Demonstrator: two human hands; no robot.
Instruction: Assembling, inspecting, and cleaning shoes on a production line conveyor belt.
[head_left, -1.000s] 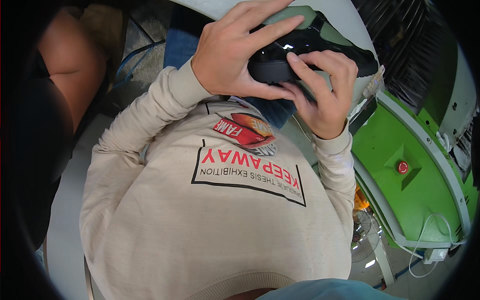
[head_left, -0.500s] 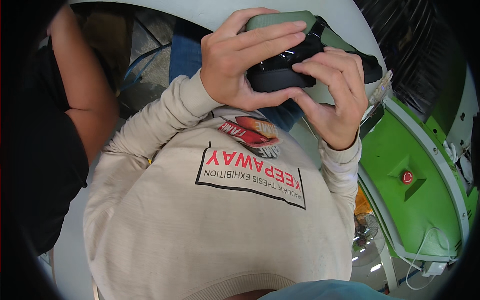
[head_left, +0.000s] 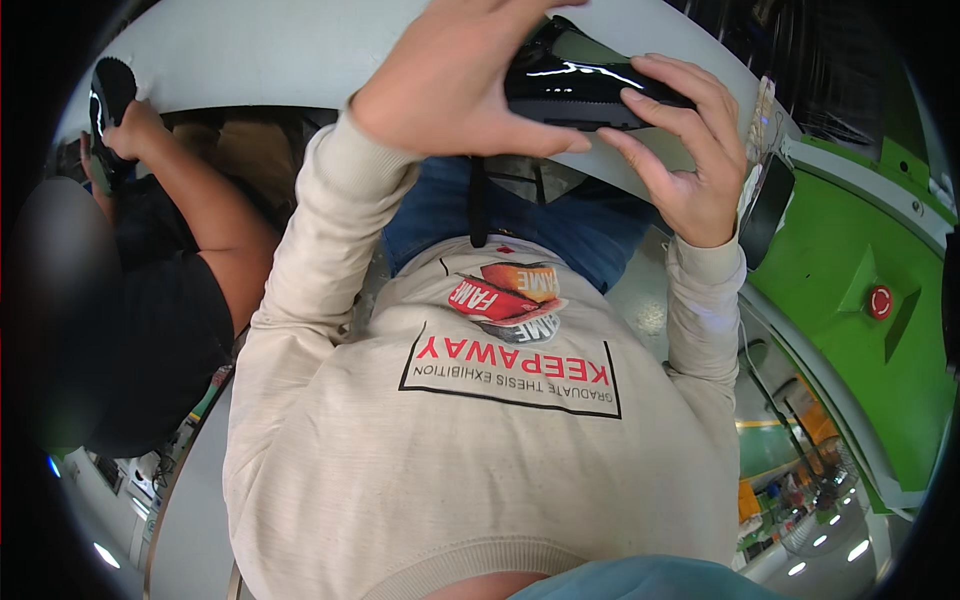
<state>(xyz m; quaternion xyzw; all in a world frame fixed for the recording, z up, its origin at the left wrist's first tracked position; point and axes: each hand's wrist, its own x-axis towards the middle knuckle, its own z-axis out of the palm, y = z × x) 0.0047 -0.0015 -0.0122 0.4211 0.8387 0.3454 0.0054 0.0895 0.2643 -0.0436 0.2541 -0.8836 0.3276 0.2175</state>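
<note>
We note the fingers point(head_left: 665, 85) of the right hand point(head_left: 690, 165) curled over the near edge of a glossy black device point(head_left: 585, 85), tips pressed on its top surface, thumb pointing toward the left hand. The left hand point(head_left: 460, 85) covers the device's left end from above, palm facing the camera, fingers together and bent over the black shell; we record both hands as closed on the device, holding it between them. The device sits high in the view, raised above the white tabletop point(head_left: 300, 50) and close to the camera, with a bright highlight running along its shiny face. Its far side is hidden behind the left hand, so we cannot tell its full shape.

Both forearms come up in the sleeves of a beige sweatshirt point(head_left: 480, 440) that carries a printed red and black graphic on the chest. Below the device we observe blue jeans point(head_left: 520, 215) and a dark strap point(head_left: 478, 200) hanging down in front of them.

To the person's left, another person in a black top point(head_left: 150, 340) reaches a bare arm up to a dark object point(head_left: 110, 90) at the tabletop's edge. To the right stands a green machine housing point(head_left: 850, 270) with a round red button point(head_left: 879, 301), well apart from the hands.
</note>
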